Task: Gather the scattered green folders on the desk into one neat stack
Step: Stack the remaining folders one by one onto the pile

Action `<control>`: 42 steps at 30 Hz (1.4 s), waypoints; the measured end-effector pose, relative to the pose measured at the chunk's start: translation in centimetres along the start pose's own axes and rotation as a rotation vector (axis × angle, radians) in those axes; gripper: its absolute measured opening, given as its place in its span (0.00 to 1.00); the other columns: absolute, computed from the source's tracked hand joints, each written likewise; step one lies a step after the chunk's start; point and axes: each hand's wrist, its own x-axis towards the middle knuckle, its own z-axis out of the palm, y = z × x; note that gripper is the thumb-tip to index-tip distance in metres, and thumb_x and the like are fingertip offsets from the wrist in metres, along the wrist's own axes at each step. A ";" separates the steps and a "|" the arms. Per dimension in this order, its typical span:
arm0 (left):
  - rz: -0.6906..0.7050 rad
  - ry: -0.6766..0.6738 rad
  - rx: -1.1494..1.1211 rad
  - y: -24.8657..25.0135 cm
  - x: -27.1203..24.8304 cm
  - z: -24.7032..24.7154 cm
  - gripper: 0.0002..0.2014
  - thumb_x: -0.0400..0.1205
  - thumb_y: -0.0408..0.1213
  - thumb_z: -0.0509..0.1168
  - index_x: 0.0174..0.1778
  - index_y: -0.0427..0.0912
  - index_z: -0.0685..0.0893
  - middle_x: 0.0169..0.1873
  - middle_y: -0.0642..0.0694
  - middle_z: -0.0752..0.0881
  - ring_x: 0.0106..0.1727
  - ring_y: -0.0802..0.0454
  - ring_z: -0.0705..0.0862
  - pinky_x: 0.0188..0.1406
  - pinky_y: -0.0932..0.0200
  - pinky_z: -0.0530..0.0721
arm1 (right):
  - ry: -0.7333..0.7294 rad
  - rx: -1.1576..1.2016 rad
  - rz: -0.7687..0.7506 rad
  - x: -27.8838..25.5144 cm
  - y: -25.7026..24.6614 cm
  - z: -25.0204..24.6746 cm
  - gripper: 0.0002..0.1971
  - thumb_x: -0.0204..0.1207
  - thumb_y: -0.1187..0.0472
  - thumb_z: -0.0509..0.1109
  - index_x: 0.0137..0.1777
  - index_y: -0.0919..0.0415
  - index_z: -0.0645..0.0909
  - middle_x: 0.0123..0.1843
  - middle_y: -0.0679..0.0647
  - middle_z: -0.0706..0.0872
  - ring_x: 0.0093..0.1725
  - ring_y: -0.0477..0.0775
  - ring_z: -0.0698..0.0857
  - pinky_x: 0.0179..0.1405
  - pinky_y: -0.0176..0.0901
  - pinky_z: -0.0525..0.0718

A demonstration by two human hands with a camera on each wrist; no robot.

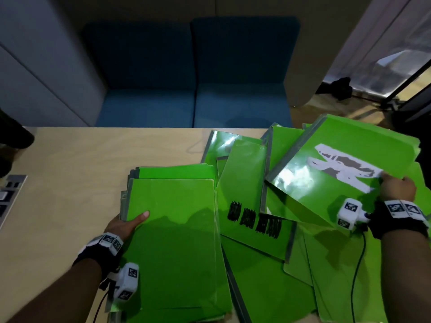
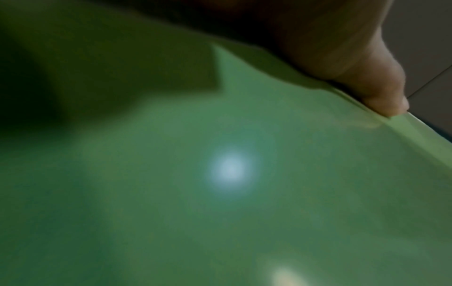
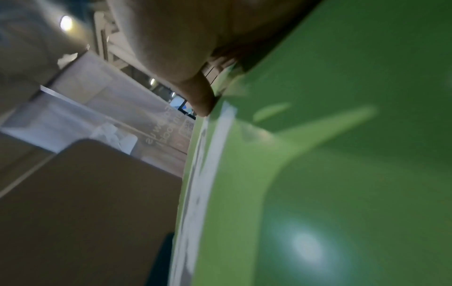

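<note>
My left hand clamps stack at left edge, thumb on top, steadying it as base; my right hand pinches labelled folder, raised aslant above loose folders on desk, likely bound stackward

We list, on each forearm, bare from the wrist up with no sleeve showing, a black wrist strap. The strap behind the left hand carries white square tiles printed with black-and-white coded patterns; below it hangs a white, blocky camera housing with the same coded patches on its faces, and a thin black cable trails from it. The strap behind the right hand bears matching coded tiles, a second white housing with a small dark fitting, and a thin dark cable running downward.
</note>
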 end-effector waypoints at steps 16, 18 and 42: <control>0.153 -0.103 -0.189 -1.7 1.2 -0.4 0.49 0.60 0.74 0.70 0.69 0.41 0.80 0.62 0.37 0.85 0.57 0.39 0.84 0.61 0.51 0.80 | -0.735 -0.183 -0.077 -27.4 7.2 15.6 0.28 0.82 0.51 0.65 0.78 0.65 0.68 0.79 0.62 0.73 0.74 0.62 0.75 0.74 0.54 0.73; 0.166 -0.138 -0.308 -2.8 2.5 0.1 0.59 0.50 0.81 0.67 0.73 0.45 0.77 0.65 0.39 0.84 0.62 0.39 0.84 0.67 0.43 0.79 | -0.903 -0.511 -0.243 -28.0 6.6 16.5 0.23 0.82 0.51 0.65 0.71 0.66 0.73 0.68 0.62 0.82 0.59 0.59 0.84 0.60 0.51 0.82; 0.179 -0.286 -0.532 -4.6 3.2 0.7 0.53 0.65 0.55 0.80 0.81 0.42 0.61 0.75 0.41 0.75 0.69 0.42 0.78 0.71 0.49 0.73 | -0.773 -1.047 -1.113 -33.5 -1.3 26.8 0.28 0.77 0.34 0.62 0.69 0.51 0.74 0.66 0.54 0.76 0.68 0.59 0.73 0.68 0.62 0.75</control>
